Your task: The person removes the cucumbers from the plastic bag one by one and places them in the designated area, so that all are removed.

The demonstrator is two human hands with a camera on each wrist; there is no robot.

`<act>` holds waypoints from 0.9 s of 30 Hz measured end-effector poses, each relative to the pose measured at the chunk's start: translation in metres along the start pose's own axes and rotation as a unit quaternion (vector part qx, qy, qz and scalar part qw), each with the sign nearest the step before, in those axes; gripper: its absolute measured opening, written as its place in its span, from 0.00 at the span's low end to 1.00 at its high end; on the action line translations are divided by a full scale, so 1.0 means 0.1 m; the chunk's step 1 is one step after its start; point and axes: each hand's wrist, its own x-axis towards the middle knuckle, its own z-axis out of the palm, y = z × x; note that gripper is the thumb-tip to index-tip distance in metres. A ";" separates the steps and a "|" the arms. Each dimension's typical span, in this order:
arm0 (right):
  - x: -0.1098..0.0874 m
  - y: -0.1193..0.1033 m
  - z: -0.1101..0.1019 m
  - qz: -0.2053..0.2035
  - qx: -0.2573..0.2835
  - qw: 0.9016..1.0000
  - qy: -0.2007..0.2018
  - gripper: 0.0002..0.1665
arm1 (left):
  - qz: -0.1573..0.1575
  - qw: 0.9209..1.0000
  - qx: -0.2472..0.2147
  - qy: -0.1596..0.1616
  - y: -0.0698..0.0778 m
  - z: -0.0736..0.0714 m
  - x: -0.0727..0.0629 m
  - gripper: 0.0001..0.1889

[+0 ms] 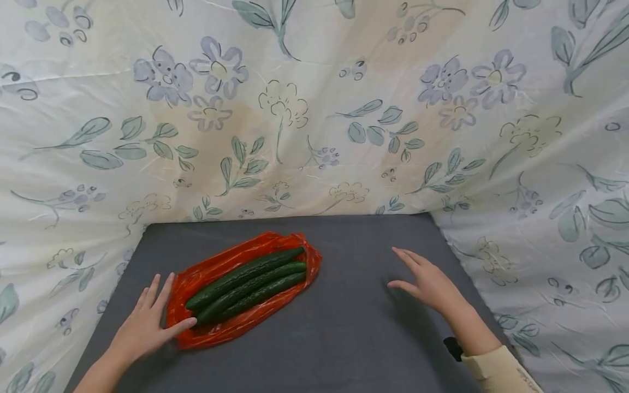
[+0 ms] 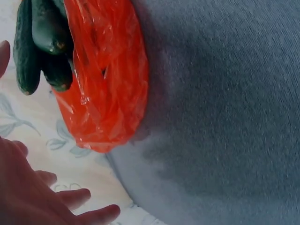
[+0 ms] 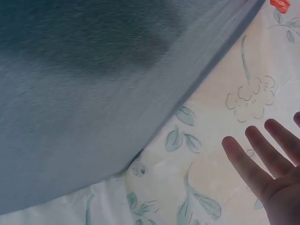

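Several dark green cucumbers lie side by side on a crumpled red plastic bag, left of the table's middle. My left hand is beside the bag's left end, fingers spread and thumb reaching toward the near cucumber ends. In the left wrist view, the cucumber ends show past the bag's edge, and the left hand's fingers are straight and hold nothing. My right hand hovers over the right side of the table, well away from the bag. Its fingers are extended with nothing in them, as the right wrist view also shows.
The dark grey table narrows toward the back. A white cloth printed with flowers and leaves hangs behind it and along both sides. A black band and a cream sleeve are at my right wrist.
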 end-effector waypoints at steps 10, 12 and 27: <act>0.19 -0.18 0.03 -0.002 0.022 1.000 -0.005 0.55 | 0.021 0.999 -0.036 0.006 0.05 0.01 0.00 0.54; 0.22 -0.20 0.04 0.002 0.028 1.000 -0.009 0.55 | 0.022 0.999 -0.029 0.006 0.05 0.02 0.01 0.53; 0.44 -0.33 0.08 -0.045 0.036 0.998 -0.006 0.54 | 0.077 0.995 -0.042 0.053 -0.03 0.10 -0.03 0.39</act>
